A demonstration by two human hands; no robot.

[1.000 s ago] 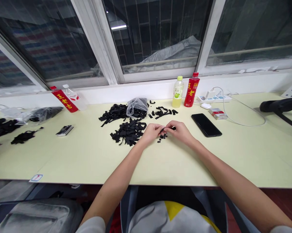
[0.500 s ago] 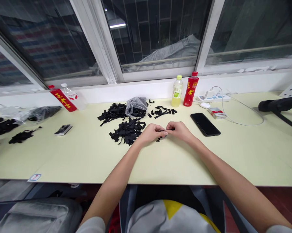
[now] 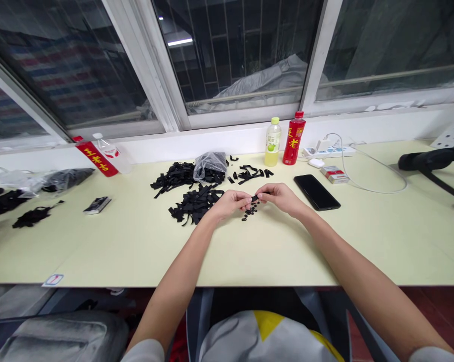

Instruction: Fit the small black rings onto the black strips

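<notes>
On the pale yellow counter point(image 3: 136, 251), a heap of black strips point(image 3: 194, 203) lies at centre, just beside the left hand point(image 3: 230, 204). That curled hand and the curled right hand point(image 3: 281, 197) pinch a small black piece point(image 3: 254, 198) between them, above tiny black rings point(image 3: 249, 213). A black smartphone point(image 3: 316, 192) lies right of them.

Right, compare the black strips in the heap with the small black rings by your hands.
The black strips are long and narrow, while the small black rings are tiny and round. The strips lie in a tangled heap; the rings form a small, loose scatter. The heap sits beyond and left of the left hand, while the rings lie near the gap between it and the right hand. Both are black and rest on the pale table.
</notes>
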